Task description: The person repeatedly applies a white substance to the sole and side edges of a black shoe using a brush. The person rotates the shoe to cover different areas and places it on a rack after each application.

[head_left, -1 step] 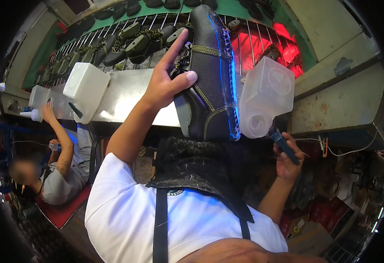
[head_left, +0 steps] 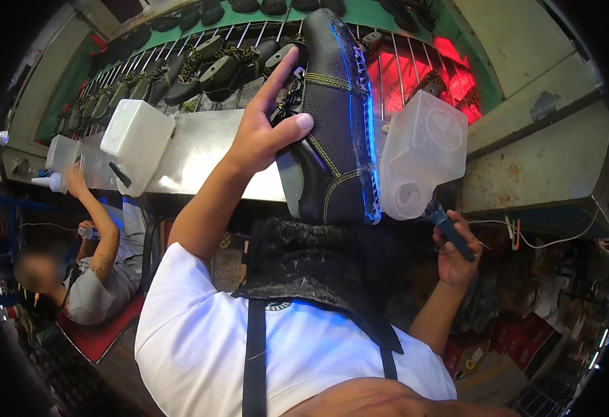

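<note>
My left hand grips a black leather shoe upper from its left side, thumb pressed on the leather and index finger stretched along it. The shoe lies on its side, toe pointing away, with yellow stitching across it and a whitish stitched lower edge lit blue. My right hand is closed round a blue-handled brush, lower right of the shoe. The brush's dark tip is beside the mouth of a translucent plastic container, which stands close to the shoe's right edge.
Behind the metal bench, a barred rack carries several shoes; red light glows at its right. Another white plastic container stands left. Further left sits a co-worker, one arm raised to the bench. A metal cabinet bounds the right.
</note>
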`<act>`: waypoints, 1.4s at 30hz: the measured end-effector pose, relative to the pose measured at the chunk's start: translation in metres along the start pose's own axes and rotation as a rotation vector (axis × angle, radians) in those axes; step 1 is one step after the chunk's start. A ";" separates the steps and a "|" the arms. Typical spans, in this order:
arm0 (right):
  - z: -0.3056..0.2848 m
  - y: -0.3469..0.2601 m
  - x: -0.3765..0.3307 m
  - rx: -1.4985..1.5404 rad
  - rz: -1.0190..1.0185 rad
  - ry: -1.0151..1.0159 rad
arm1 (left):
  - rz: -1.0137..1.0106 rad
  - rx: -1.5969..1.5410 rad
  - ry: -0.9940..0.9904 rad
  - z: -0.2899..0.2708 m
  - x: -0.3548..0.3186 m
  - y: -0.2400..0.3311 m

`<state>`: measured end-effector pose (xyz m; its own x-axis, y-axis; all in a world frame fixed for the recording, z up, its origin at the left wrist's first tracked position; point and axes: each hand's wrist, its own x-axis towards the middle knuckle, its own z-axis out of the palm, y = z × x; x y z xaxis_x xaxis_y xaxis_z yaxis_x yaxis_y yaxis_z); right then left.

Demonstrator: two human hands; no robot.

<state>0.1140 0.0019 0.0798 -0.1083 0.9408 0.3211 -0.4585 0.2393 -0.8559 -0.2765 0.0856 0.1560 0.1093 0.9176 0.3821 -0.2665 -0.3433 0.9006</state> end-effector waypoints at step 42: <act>0.042 -0.028 0.067 -0.179 -0.077 -0.156 | 0.086 0.414 -0.366 -0.002 -0.018 0.030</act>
<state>0.0830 0.0480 0.1425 -0.2202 0.8729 0.4354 -0.3091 0.3609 -0.8799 -0.2880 0.0588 0.1755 0.4486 0.7791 0.4379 0.1017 -0.5313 0.8410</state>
